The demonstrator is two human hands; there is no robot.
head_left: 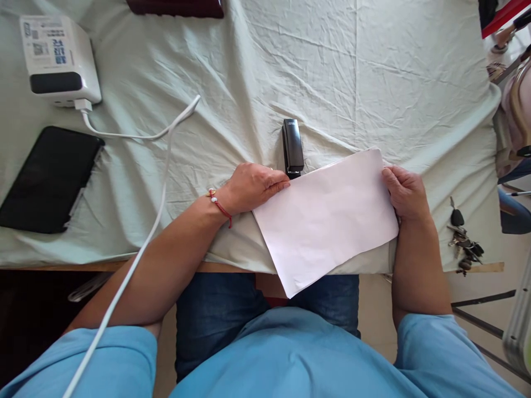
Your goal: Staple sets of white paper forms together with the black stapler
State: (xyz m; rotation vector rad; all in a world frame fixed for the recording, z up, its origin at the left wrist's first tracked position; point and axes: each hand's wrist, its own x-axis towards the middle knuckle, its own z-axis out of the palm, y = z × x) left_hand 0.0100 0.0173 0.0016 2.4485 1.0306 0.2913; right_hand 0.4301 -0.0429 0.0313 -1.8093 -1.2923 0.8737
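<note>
A stack of white paper sheets lies tilted over the front edge of the table, its lower corner hanging above my lap. My left hand pinches the sheets at their upper left corner, thumb and fingers pressed together. On the right side, my right hand grips the edge of the same sheets, with the thumb on top. Just beyond the paper stands a black stapler, its near end close to my left fingertips. Whether the paper touches the stapler, I cannot tell.
A pale green cloth covers the table. To the left are a white power device with a white cable crossing over my left arm, and a black tablet-like object. Keys lie at the right edge. A dark red object sits at the back.
</note>
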